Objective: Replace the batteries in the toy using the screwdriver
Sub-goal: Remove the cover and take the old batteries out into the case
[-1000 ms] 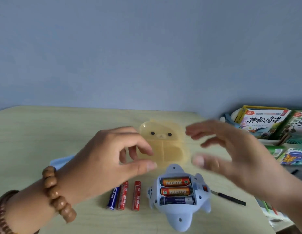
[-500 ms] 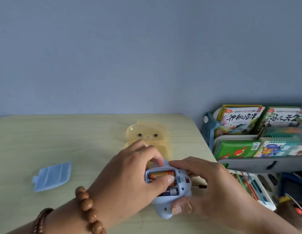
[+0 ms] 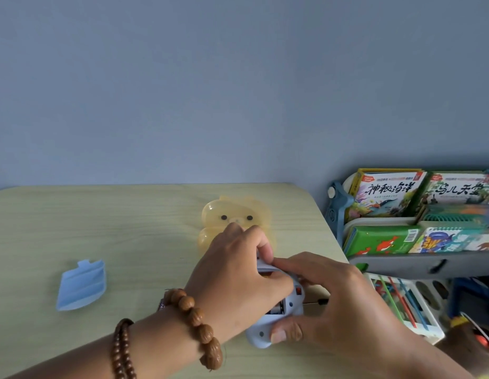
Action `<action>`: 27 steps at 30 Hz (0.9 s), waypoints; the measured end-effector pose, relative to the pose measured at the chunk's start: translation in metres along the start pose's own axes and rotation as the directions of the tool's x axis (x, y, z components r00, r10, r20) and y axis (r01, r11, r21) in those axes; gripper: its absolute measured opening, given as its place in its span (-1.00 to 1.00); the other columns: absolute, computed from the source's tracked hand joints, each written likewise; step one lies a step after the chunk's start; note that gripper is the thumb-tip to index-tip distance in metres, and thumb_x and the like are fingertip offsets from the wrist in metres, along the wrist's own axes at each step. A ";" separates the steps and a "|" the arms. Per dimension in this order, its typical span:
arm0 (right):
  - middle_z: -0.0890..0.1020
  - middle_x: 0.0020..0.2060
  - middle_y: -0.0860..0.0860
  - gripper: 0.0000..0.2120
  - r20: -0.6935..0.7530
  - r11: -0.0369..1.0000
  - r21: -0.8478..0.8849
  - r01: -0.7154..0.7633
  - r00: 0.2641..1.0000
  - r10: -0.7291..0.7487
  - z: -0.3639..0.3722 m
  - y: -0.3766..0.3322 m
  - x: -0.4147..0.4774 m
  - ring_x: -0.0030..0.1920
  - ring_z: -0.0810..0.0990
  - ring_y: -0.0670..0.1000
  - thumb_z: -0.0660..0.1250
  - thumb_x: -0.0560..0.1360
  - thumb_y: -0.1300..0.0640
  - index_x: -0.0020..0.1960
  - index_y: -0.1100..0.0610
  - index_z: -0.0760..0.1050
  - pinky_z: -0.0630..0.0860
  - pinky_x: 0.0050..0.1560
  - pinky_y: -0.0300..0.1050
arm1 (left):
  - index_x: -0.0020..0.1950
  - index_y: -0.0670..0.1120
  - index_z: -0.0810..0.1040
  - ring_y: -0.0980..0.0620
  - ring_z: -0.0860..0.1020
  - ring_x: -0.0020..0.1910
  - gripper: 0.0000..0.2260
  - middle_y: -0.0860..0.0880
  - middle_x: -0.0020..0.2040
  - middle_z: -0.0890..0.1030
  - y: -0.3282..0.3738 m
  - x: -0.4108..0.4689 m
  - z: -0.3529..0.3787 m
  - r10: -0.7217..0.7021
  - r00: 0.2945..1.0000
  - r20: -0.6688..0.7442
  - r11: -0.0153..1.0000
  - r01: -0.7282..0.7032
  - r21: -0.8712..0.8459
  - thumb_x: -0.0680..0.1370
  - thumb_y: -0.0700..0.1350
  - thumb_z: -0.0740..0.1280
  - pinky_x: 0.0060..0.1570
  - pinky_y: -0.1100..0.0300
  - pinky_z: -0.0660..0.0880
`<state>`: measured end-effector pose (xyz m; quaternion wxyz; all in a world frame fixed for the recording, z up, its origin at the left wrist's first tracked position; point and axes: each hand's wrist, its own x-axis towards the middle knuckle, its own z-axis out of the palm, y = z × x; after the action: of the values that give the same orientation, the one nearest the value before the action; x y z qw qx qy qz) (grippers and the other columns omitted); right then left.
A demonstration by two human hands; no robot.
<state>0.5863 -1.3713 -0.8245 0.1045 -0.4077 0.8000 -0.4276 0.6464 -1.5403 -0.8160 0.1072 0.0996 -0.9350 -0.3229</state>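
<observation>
The pale blue toy (image 3: pixel 258 337) lies on its back on the table, near the front right edge. My left hand (image 3: pixel 232 274) covers its open battery compartment, fingers curled over the far rim and thumb pressed inside. A sliver of a battery (image 3: pixel 277 309) shows under my palm. My right hand (image 3: pixel 333 296) grips the toy from the right, forefinger on its top and thumb on its near end. The blue battery cover (image 3: pixel 82 285) lies apart on the left. Only the dark end of the screwdriver (image 3: pixel 323 302) peeks out beyond my right hand.
A translucent yellow bear-shaped box (image 3: pixel 232 214) sits just behind the toy. The wooden table (image 3: pixel 101 228) ends at the right, where a rack of picture books (image 3: pixel 388 198) and a white basket (image 3: pixel 429 332) stand. Loose batteries are mostly hidden under my left wrist.
Both hands came down from above the table and closed on the toy. My left thumb slid deeper over the batteries, hiding most of the compartment. The view shifted right.
</observation>
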 end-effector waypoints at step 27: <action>0.69 -0.07 -0.13 -0.44 -0.011 0.997 -0.075 0.003 1.000 -0.004 0.000 -0.001 0.001 -0.04 0.66 -0.13 0.70 0.16 -0.12 0.13 -0.20 0.64 0.50 -0.12 -0.41 | 0.02 0.09 0.48 0.15 0.38 0.38 -0.88 0.23 0.25 0.41 -0.025 -0.014 0.001 0.367 0.930 -0.028 0.918 -0.367 -0.149 0.53 0.07 0.25 0.28 0.38 0.29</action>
<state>0.5861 -1.3718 -0.8234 0.0840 -0.4104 0.8153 -0.3996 0.6621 -1.5556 -0.8344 0.1726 -0.0858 -0.9099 -0.3672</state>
